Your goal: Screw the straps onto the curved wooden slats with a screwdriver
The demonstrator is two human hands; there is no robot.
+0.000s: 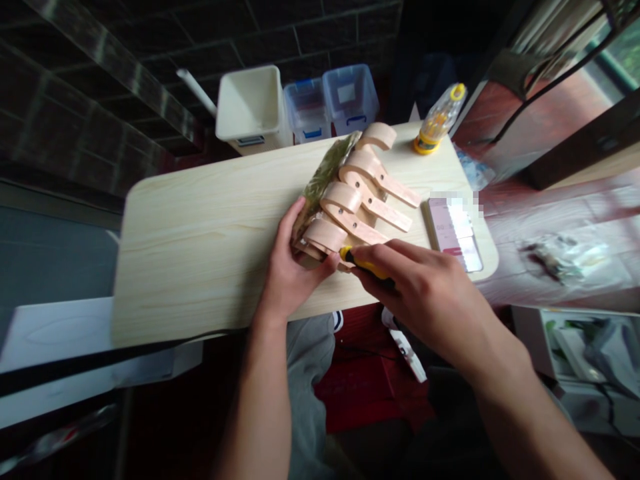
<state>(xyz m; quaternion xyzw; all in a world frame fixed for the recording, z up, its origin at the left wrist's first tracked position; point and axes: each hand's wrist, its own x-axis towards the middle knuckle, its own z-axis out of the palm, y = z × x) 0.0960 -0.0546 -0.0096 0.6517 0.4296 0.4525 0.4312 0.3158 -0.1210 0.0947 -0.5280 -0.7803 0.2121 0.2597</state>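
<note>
A wooden piece with several curved loops and straight arms (357, 193) rests on the light wood table (200, 240), with dark screws or holes along it. Its far left side bears a greenish, shiny sheet (327, 170). My left hand (293, 267) grips the near left end of the piece, thumb at the lowest loop. In my right hand (417, 277) is a yellow and black screwdriver (367, 265), its front end against the near edge of the piece beside my left thumb. The screwdriver's tip is hidden.
A clear bottle-shaped case with yellow base (427, 144) stands at the table's back right. A lit phone (456, 235) lies near the right edge. Beyond the back edge are a white bin (250, 107) and two clear boxes (351, 97). An open drawer (590, 353) is at lower right.
</note>
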